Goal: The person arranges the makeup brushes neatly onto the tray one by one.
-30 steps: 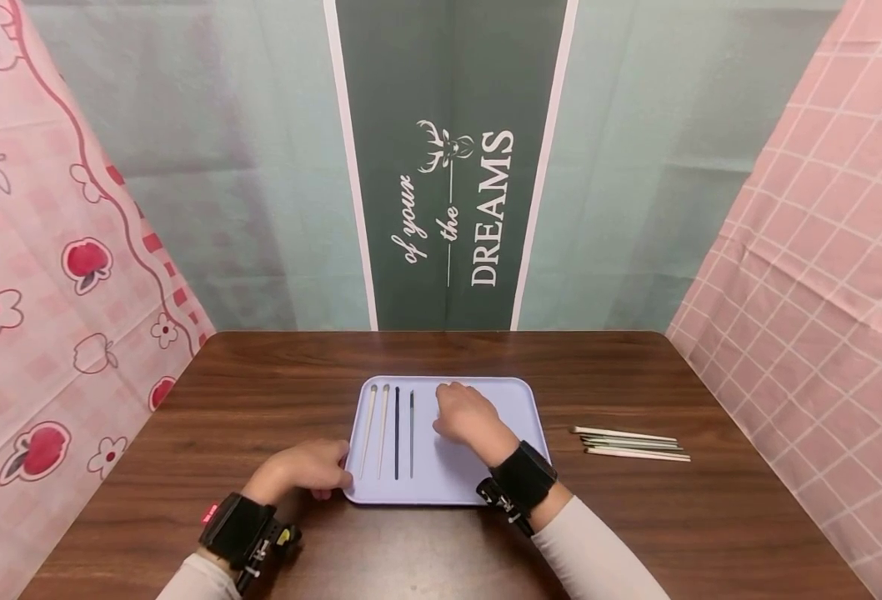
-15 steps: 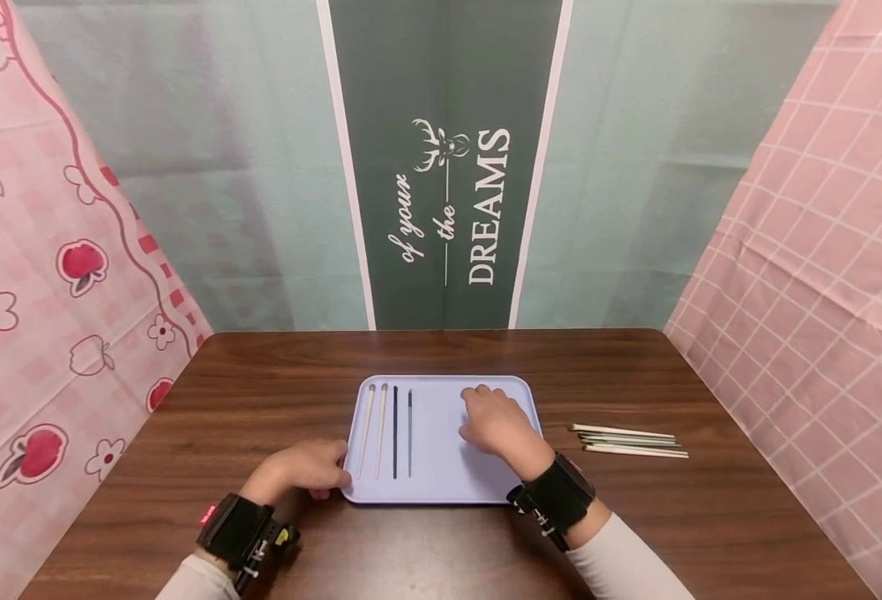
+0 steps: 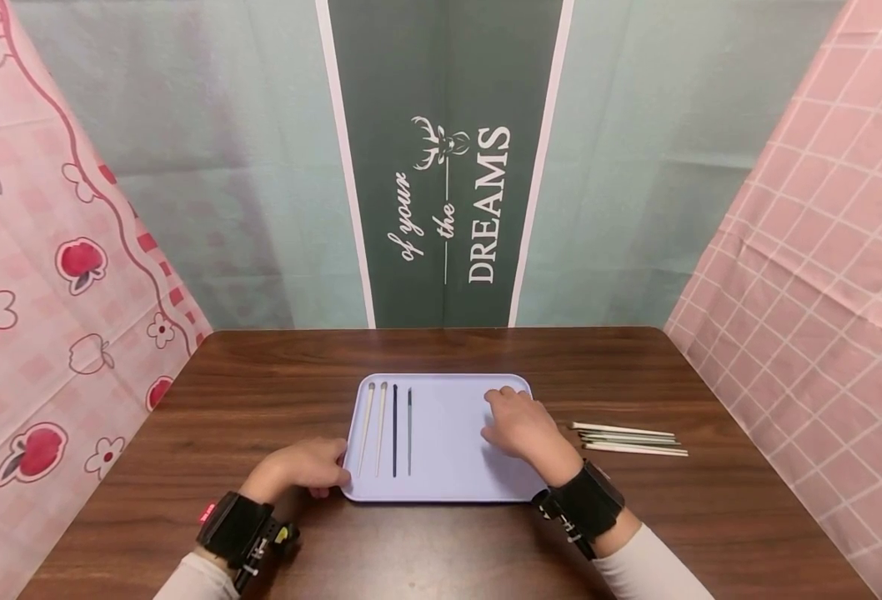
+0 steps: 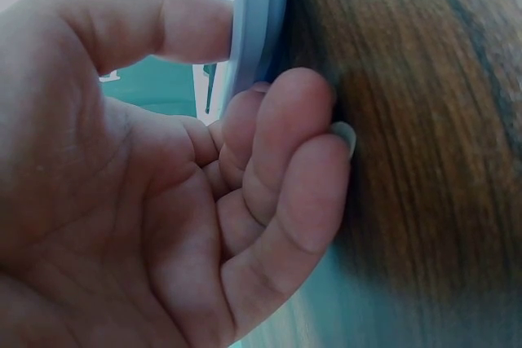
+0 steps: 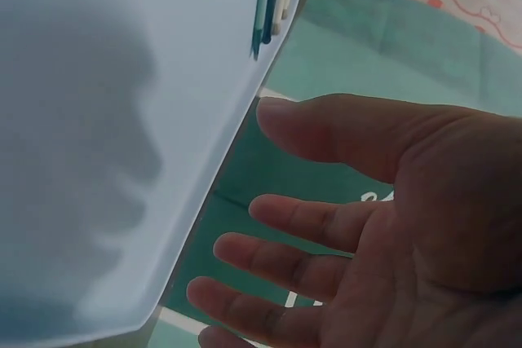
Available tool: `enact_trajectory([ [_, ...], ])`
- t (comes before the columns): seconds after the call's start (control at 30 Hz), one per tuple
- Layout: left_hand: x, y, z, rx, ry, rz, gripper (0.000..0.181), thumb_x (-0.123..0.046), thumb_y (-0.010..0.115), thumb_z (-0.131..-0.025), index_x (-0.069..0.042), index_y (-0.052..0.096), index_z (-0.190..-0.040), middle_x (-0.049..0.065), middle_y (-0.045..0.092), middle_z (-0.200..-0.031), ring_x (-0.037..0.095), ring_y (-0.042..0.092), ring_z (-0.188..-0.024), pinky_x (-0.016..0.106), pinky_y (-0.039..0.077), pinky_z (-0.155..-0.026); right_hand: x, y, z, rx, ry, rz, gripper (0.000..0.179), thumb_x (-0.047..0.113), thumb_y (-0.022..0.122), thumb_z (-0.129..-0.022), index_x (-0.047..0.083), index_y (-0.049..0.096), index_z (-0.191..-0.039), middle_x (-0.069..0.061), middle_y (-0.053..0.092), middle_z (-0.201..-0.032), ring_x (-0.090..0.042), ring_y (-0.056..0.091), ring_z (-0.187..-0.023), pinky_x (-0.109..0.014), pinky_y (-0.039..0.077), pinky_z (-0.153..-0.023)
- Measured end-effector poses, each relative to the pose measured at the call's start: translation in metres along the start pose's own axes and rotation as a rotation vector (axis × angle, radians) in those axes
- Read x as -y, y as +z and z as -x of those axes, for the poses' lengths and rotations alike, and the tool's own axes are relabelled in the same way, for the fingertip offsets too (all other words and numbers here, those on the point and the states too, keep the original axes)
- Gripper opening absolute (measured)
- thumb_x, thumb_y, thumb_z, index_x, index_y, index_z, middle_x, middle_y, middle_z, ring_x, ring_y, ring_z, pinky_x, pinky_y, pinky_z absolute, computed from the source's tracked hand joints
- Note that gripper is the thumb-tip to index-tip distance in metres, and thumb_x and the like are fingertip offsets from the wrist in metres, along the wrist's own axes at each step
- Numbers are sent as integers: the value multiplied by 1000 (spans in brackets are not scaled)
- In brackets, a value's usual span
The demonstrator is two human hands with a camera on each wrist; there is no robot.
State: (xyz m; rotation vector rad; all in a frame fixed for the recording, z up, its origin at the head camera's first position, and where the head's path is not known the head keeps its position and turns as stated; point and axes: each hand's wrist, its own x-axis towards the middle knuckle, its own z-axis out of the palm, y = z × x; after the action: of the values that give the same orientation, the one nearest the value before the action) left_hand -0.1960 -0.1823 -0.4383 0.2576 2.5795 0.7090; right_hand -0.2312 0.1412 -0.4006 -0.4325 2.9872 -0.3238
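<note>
My left hand [image 3: 309, 465] grips the left edge of a lavender tray [image 3: 448, 487]. In the left wrist view the thumb [image 4: 196, 28] presses the rim [image 4: 259, 18] and the other fingers curl against its outer side. Near the tray's left end, several slim brush-like sticks lie side by side: two cream ones [image 3: 367, 425], a black one [image 3: 395, 429] and a grey one [image 3: 409, 433]. Above the right part of the tray hovers my right hand [image 3: 522, 425]; the right wrist view shows its fingers [image 5: 285, 262] spread, holding nothing.
On the brown wooden table [image 3: 441, 546], right of the tray, a small pile of similar slim sticks [image 3: 628, 439] lies crosswise. Printed cloth [image 3: 96, 275] hangs at the left, pink checked cloth [image 3: 809, 208] at the right, and a green curtain [image 3: 441, 167] behind the table.
My right hand has moved to the right across the tray, towards the pile of sticks. The left hand stays at the tray's edge, and the sticks on the tray have not moved.
</note>
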Motion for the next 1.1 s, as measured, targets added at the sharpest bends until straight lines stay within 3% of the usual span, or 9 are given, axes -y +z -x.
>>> enact_trajectory([
  [1.1,1,0,0,10,-11,-2,17,-14,71,-81,-8,54,-83,6,59,-68,18,60,-56,31,52,-52,-73,-2,33,38,108,-44,52,18,72,-91,-7,55,-134,-32,54,-135,-52,50,-126,-63,42,-103],
])
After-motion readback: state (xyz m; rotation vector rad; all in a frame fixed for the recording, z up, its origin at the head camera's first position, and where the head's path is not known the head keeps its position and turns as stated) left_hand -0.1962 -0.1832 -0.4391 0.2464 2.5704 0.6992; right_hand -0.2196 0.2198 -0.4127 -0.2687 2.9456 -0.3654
